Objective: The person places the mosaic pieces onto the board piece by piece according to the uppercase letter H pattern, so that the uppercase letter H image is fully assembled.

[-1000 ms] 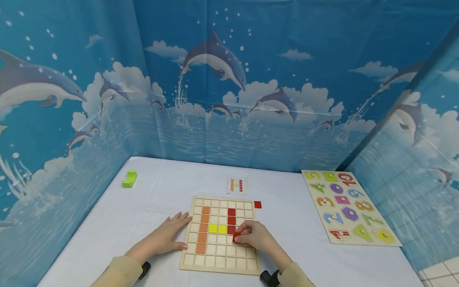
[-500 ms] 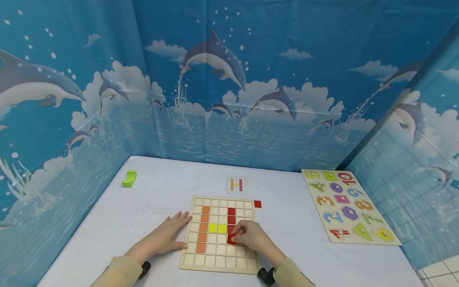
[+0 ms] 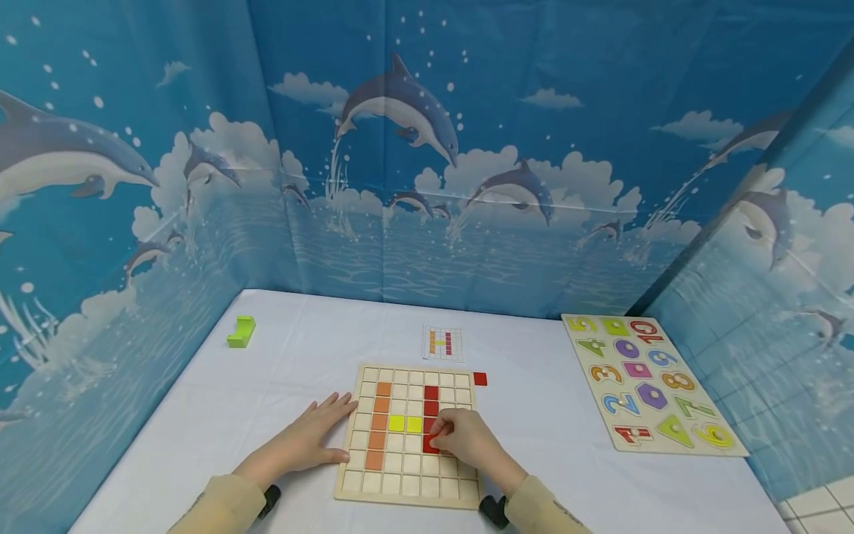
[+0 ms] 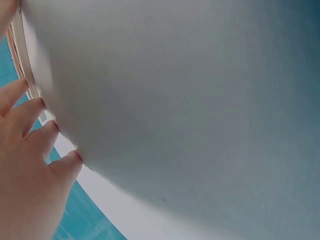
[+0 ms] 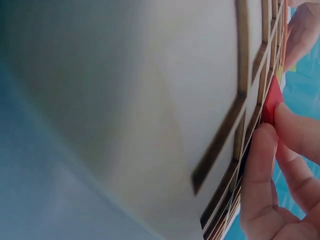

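A wooden grid board lies flat on the white table, with a column of orange tiles, two yellow tiles and a column of red tiles in its cells. My right hand pinches a red square tile between thumb and finger at the lower end of the red column. In the right wrist view the tile looks tilted against the cell's frame; whether it lies fully in the cell is hidden. My left hand rests with fingers spread, touching the board's left edge.
Beyond the board's top right corner lies a loose red tile. A printed pattern card sits behind the board. At the right is a number and shape puzzle board; at the far left, a green block.
My right hand has moved slightly left, bringing the red tile from the right of the column to its lower end. My left hand has stayed at the board's edge.
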A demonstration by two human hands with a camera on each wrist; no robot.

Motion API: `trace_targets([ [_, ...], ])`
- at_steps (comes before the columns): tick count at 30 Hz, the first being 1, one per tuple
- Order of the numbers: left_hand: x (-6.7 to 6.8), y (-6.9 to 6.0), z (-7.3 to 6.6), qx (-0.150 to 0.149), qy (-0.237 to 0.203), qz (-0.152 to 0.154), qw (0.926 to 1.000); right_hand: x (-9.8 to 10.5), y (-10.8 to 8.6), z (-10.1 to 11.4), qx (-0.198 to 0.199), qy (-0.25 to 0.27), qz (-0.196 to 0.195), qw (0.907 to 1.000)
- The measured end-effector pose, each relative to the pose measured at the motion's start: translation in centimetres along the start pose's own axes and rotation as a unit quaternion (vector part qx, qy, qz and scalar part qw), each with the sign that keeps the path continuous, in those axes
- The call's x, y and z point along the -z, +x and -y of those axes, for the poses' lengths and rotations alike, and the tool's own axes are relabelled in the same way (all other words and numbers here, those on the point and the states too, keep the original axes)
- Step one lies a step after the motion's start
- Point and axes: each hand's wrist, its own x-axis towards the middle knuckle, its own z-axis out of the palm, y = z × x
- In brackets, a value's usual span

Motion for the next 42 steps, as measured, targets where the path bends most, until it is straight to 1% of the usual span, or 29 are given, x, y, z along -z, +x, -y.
trace_targets([
  [4, 0.0, 0.1, 0.0, -0.002, -0.001, 0.0, 1.0, -0.2, 0.1, -0.2, 0.013, -0.023, -0.013, 0.9996],
  [8, 0.0, 0.1, 0.1, 0.0, 0.001, 0.001, 1.0, -0.2, 0.1, -0.2, 0.016, -0.03, -0.021, 0.9992],
  [13, -0.2, 0.1, 0.1, 0.006, -0.001, 0.004, 1.0, 0.6, 0.0, -0.3, -0.003, 0.0, -0.01, 0.9999],
  [16, -0.3, 0.1, 0.2, 0.006, -0.003, 0.006, 1.0, 1.7, 0.1, -0.5, -0.026, 0.018, -0.016, 0.9994],
  [19, -0.3, 0.1, 0.2, 0.004, -0.003, 0.007, 1.0, 3.1, 0.6, -1.0, -0.054, 0.023, -0.044, 0.9973],
  [22, -0.3, 0.1, 0.3, 0.001, -0.004, 0.006, 1.0, 4.6, 1.5, -1.8, -0.078, 0.023, -0.086, 0.9929],
  [25, -0.3, 0.1, 0.2, -0.001, -0.004, 0.005, 1.0, 6.1, 2.4, -2.8, -0.092, 0.021, -0.122, 0.9881],
  [28, -0.2, 0.0, 0.1, -0.001, -0.003, 0.005, 1.0, 7.4, 3.1, -3.6, -0.101, 0.023, -0.14, 0.9848],
  [34, 0.0, 0.0, 0.0, -0.002, -0.002, 0.004, 1.0, 9.0, 4.3, -4.9, -0.119, 0.031, -0.138, 0.9826],
  [42, 0.1, 0.1, 0.0, -0.005, -0.001, 0.003, 1.0, 10.0, 5.7, -5.6, -0.119, 0.03, -0.133, 0.9834],
])
